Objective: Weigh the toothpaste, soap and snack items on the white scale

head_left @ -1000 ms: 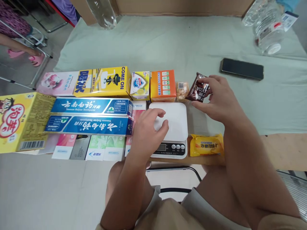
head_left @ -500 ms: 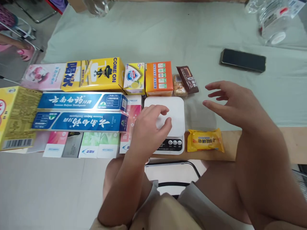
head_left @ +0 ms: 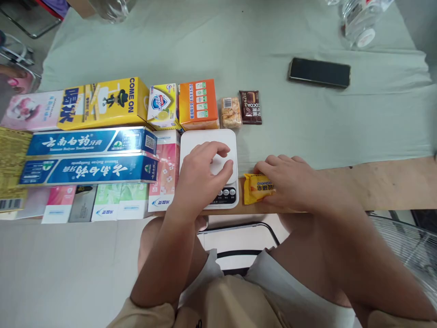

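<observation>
We hold our left hand over the white scale, grip parted, empty | our right hand clasps the yellow packet across its width, likely for steadiness, on the table.

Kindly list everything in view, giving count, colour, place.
Kitchen scale: 1, white, centre
Toothpaste boxes: 2, blue, left of scale
Sulfur soap: 1, yellow, right of scale
Wrapped snack: 1, tan, behind scale
Cocoa snack: 1, brown, beside wrapped snack
COME ON box: 1, yellow, behind toothpaste
Other boxes: 3, pink, yellow, orange, same row
Cartons: 5+, pink, grey, green, front left
Box: 1, yellow, left
Smartphone: 1, black, upper right
Plastic bottles: 2+, clear, top
Tablecloth: 1, green, table
Wire rack: 1, grey, right
Sleeves: 2, beige, bottom
Left hand: 1, bare, over scale
Right hand: 1, bare, on soap
</observation>
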{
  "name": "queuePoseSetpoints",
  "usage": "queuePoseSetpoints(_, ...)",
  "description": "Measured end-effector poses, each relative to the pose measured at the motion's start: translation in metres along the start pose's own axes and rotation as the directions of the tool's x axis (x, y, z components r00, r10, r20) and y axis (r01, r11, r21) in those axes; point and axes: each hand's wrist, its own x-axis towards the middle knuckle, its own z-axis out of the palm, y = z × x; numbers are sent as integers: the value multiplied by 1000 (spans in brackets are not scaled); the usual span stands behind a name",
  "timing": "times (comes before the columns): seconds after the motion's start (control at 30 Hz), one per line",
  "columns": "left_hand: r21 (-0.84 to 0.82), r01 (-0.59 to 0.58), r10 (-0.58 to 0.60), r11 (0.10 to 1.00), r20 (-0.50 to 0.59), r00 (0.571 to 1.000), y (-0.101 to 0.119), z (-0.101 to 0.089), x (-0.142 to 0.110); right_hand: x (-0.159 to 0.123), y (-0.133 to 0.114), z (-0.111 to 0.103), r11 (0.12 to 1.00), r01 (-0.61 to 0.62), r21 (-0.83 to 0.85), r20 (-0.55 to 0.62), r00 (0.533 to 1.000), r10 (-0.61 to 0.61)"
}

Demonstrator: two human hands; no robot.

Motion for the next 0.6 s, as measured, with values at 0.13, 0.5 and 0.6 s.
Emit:
queuePoseSetpoints(0.13, -25, 12, -12, 1000, -13, 1000, -2, 0, 2, 1, 9, -4, 1000, -14, 5, -65, 998, 14)
queuePoseSetpoints(0.5, -90, 57, -79, 994, -256, 963, -17, -15, -3, 33, -23, -30, 938, 173, 302, -589, 807, 40)
queuePoseSetpoints(0.6, -136, 14, -62, 991, -354, 933, -22, -19, -7, 51, -46, -23, 943, 237, 232, -554, 829, -73)
